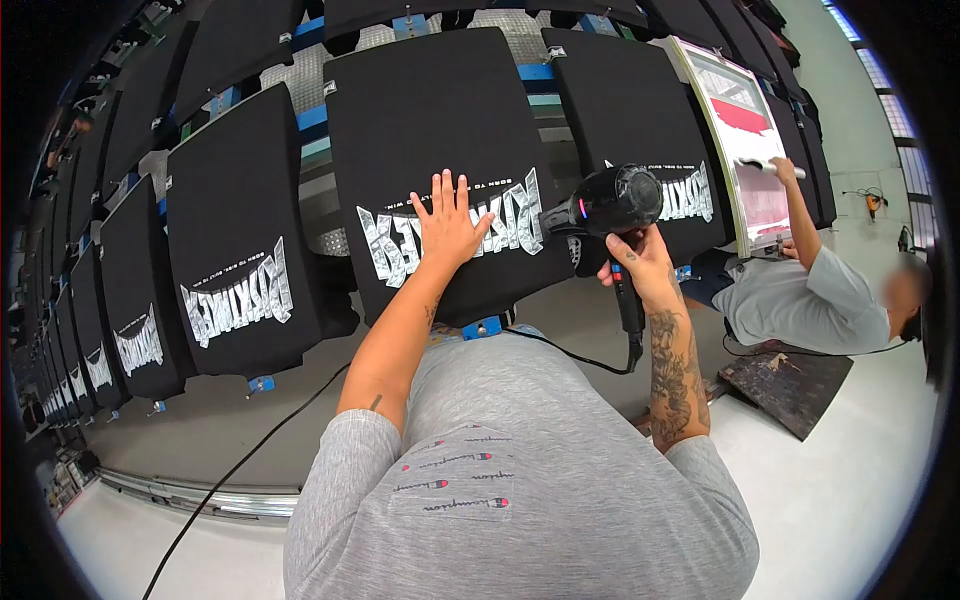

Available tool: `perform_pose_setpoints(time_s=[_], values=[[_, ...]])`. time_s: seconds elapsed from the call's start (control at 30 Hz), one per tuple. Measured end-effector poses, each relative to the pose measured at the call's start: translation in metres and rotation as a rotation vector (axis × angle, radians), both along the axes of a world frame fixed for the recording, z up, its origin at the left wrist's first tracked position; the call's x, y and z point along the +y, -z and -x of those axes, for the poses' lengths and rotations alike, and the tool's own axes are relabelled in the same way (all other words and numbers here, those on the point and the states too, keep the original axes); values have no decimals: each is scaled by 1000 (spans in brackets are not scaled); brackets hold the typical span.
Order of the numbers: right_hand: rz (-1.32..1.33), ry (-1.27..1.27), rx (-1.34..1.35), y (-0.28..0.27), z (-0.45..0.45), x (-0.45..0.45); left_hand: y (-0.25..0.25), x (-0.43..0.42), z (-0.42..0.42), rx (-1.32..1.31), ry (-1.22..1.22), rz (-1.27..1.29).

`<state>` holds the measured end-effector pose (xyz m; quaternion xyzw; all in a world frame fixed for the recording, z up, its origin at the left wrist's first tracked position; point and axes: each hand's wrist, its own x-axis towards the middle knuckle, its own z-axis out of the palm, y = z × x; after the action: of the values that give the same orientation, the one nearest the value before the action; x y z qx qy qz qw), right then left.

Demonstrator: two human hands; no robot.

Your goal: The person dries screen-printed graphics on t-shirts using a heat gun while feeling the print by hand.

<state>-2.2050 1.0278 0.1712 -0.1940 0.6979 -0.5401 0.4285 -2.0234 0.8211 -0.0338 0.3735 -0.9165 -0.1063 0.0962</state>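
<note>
My left hand (452, 226) lies flat with fingers spread on the printed lettering of a black shirt panel (430, 110), stretched over a board in front of me. In my right hand (645, 268) is a black hair dryer (615, 197), gripped by its handle. Its nozzle points left, close to the right end of the silver-white print (518, 215). The dryer covers part of the print on the neighbouring black panel (625, 100) to the right. A cord hangs from the bottom of the handle.
More printed black panels (230, 190) stand in a row to the left. At right, a co-worker (815, 300) holds a squeegee (770, 168) over a framed screen (738, 215) with red ink. The black cord (240, 462) crosses the floor at left. A dark board (788, 388) lies at lower right.
</note>
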Motion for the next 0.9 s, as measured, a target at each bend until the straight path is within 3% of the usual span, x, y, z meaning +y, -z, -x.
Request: perform_pose_setpoints(time_s=[0.17,0.43,0.7,0.9], values=[[34,1,50,2,22,-35,6,-1,1,26,-2,34],[10,-65,101,2,37,-95,-25,1,-42,138,-88,23],[49,-270,-20,-2,-38,-146,-14,-11,-160,82,-322,40],[63,-442,-73,-2,-115,-197,-19,-5,-206,100,-342,35]])
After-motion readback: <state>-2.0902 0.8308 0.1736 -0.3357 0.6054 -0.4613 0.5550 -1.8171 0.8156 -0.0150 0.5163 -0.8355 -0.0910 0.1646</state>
